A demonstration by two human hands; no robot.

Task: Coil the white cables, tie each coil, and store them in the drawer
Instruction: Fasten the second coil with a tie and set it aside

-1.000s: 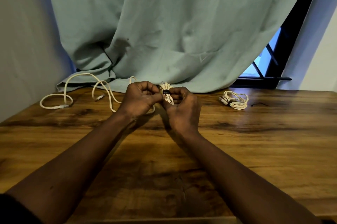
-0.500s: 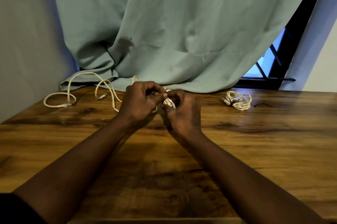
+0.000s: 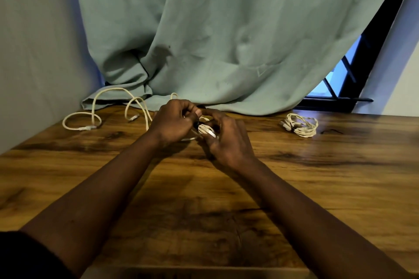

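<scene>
Both hands meet over the middle of the wooden table. My left hand and my right hand pinch a small white cable coil between them, with a dark tie at its middle partly hidden by my fingers. A loose white cable sprawls uncoiled at the far left of the table. A tied white coil lies at the far right. No drawer shows in the head view.
A teal curtain hangs behind the table and drapes onto its back edge. A short dark tie lies right of the tied coil. A wall borders the table's left side, a dark window frame the back right.
The coil has sunk lower between my hands and turned; its plug end now shows under my right fingers. My hands stay together in the same place.
</scene>
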